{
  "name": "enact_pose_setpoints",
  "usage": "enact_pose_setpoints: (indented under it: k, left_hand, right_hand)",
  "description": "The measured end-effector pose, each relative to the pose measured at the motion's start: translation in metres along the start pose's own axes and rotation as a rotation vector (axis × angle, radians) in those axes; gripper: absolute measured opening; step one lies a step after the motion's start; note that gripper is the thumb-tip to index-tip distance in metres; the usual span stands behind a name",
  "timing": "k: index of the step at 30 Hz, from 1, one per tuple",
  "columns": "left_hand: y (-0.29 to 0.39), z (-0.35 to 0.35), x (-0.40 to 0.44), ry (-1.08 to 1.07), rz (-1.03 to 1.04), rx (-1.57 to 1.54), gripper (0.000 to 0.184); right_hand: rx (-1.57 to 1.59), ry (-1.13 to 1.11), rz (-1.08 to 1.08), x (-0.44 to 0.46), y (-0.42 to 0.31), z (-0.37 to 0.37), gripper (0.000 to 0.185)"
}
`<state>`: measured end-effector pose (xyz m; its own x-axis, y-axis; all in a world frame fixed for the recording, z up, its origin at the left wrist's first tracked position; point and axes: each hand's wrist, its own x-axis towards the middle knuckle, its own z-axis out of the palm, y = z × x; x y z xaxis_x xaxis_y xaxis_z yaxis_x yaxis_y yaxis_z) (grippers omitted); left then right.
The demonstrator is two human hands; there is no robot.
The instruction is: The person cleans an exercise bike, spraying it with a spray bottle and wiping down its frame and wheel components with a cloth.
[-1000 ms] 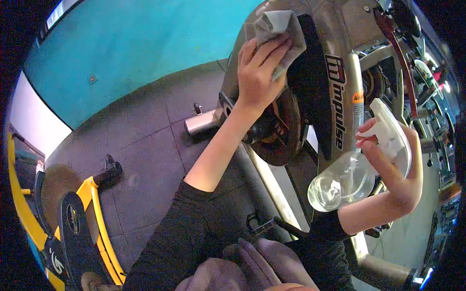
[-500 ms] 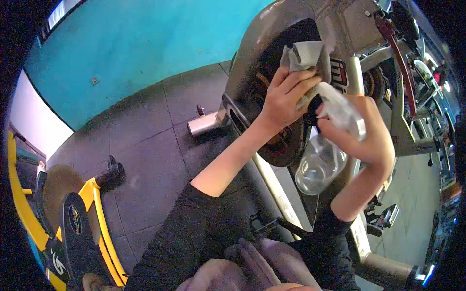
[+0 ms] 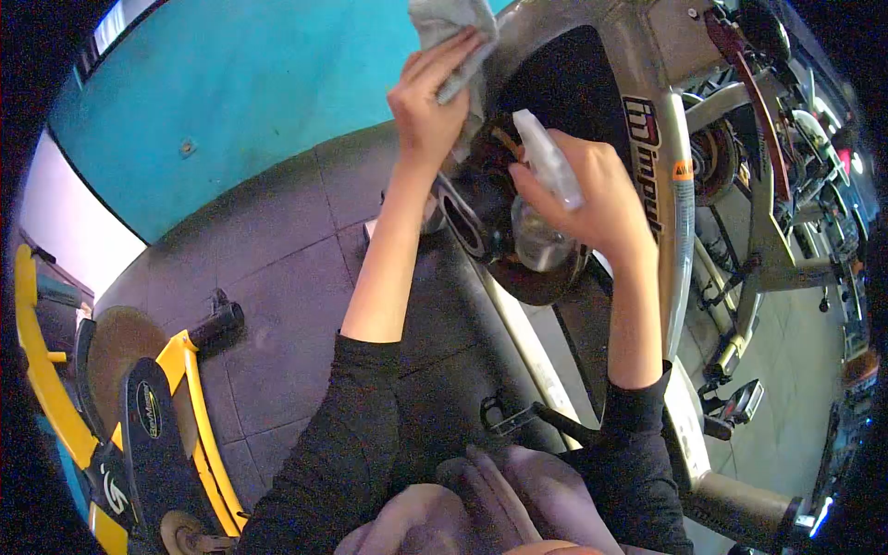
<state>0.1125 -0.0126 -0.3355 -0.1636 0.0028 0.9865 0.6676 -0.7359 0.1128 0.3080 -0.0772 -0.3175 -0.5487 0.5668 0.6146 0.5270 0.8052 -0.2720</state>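
My left hand [image 3: 428, 116] is closed on a grey cloth [image 3: 453, 23] at the upper edge of an exercise bike's front housing [image 3: 601, 46]. Part of the cloth hangs below the fingers. Whether it touches the housing I cannot tell. In my right hand [image 3: 597, 190] is a clear spray bottle [image 3: 543, 236] with a white spray head [image 3: 548, 162], its nozzle tilted toward the upper left. The bottle hangs in front of the bike's dark flywheel [image 3: 546, 287], which it partly covers.
A pedal [image 3: 504, 416] of the bike juts out near my legs. Yellow-framed gym equipment [image 3: 194, 435] stands at left on dark floor tiles [image 3: 277, 305]. A turquoise wall [image 3: 250, 83] rises behind. More exercise bikes [image 3: 740, 185] line the right side.
My left hand has moved up and left with the cloth, away from the bottle. My right hand has shifted left and up, and the spray bottle now points toward the flywheel side.
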Motion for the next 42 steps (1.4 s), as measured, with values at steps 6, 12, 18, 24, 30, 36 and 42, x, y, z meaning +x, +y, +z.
enact_pose_setpoints:
  k: [6, 12, 18, 24, 30, 36, 42]
  left_hand:
    - [0.007, -0.014, 0.021, 0.065, 0.030, -0.015, 0.040]
    - [0.026, -0.019, 0.029, -0.074, 0.074, -0.052, 0.043]
    - [0.051, -0.012, 0.023, -0.338, 0.166, -0.087, 0.049]
    - [0.057, 0.011, 0.008, -0.406, 0.088, -0.012, 0.054]
    - [0.083, 0.019, 0.001, -0.500, -0.007, -0.010, 0.045]
    - [0.120, 0.026, -0.006, -0.545, 0.078, 0.120, 0.037]
    - [0.124, 0.013, 0.006, -0.850, 0.056, -0.045, 0.039]
  right_hand:
    - [0.113, 0.312, 0.046, 0.003, 0.006, 0.065, 0.029]
    - [0.354, 0.361, 0.215, -0.001, 0.012, 0.085, 0.031]
    - [0.250, 0.395, 0.061, -0.002, 0.024, 0.091, 0.034]
    - [0.476, 0.313, 0.051, -0.004, 0.041, 0.105, 0.039]
    - [0.467, 0.337, 0.040, -0.009, 0.046, 0.113, 0.046]
    - [0.420, 0.298, 0.080, -0.008, 0.040, 0.108, 0.047]
    - [0.411, 0.242, 0.088, -0.009, 0.036, 0.106, 0.047]
